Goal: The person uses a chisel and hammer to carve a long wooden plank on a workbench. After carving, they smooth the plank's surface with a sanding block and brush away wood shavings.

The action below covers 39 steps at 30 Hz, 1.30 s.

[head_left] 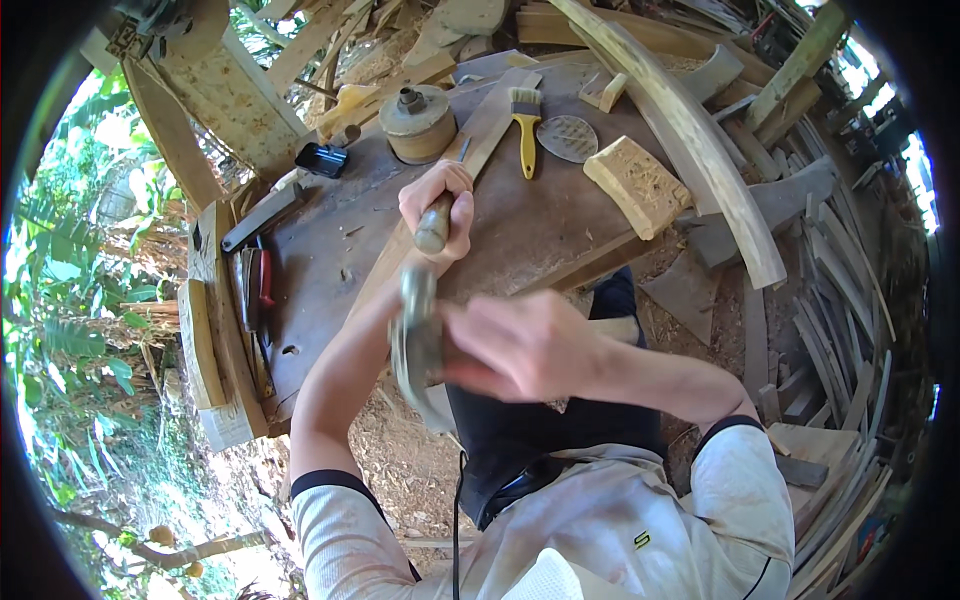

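My left hand is closed around the wooden handle of a chisel. Its thin metal blade points away from me over a long narrow plank lying on the workbench. Whether the tip touches the plank I cannot tell. My right hand, smeared by motion, grips a claw hammer by its wooden handle. The metal head is blurred and hangs just on my side of the chisel's butt end, apart from it.
Beyond my left hand stand a round wooden block and a yellow-handled brush, beside an oval patterned piece. A carved wood block and a long curved timber lie right. Red-handled pliers rest left.
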### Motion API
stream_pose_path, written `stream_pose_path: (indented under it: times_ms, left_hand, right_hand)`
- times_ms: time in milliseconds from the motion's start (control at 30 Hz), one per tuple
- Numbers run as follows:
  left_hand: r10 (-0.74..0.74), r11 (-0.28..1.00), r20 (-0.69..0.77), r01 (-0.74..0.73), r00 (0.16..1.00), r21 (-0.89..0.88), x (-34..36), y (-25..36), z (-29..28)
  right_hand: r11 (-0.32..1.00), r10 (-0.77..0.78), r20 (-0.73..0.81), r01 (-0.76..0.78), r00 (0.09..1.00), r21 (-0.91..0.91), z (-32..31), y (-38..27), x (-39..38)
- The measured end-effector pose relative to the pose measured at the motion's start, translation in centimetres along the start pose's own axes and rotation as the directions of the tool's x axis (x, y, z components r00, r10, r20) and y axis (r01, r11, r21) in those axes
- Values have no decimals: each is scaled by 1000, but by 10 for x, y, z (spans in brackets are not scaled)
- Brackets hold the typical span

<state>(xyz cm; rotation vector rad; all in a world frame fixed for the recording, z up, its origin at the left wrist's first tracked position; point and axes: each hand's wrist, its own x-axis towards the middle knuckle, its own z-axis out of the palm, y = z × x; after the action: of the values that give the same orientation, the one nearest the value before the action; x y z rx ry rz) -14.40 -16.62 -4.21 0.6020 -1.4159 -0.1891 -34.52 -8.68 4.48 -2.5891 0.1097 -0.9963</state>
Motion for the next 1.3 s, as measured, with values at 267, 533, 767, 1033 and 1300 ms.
stream_pose_path:
  times_ms: [267, 533, 767, 1033, 1300]
  left_hand:
    - [-12, 1000, -26, 12, 1000, -8, -3, 0, 1]
    - [-61, 998, 19, 61, 998, 31, -3, 2, -6]
    - [-159, 985, 23, 157, 987, 68, 3, 0, -3]
    - [-162, 977, 53, 152, 985, 151, -3, 1, -2]
    - [-124, 967, 115, 94, 986, 237, -7, 20, 3]
  right_hand:
    - [1000, -18, 28, 17, 999, 26, 10, 13, -14]
    - [996, -80, -16, 81, 997, 23, 8, 12, -12]
    - [995, 77, 26, -78, 997, 60, 16, 26, -16]
    - [970, 139, -52, -125, 989, 206, 1, 28, -32]
    - [892, 328, -92, -276, 940, 358, -6, -8, -103]
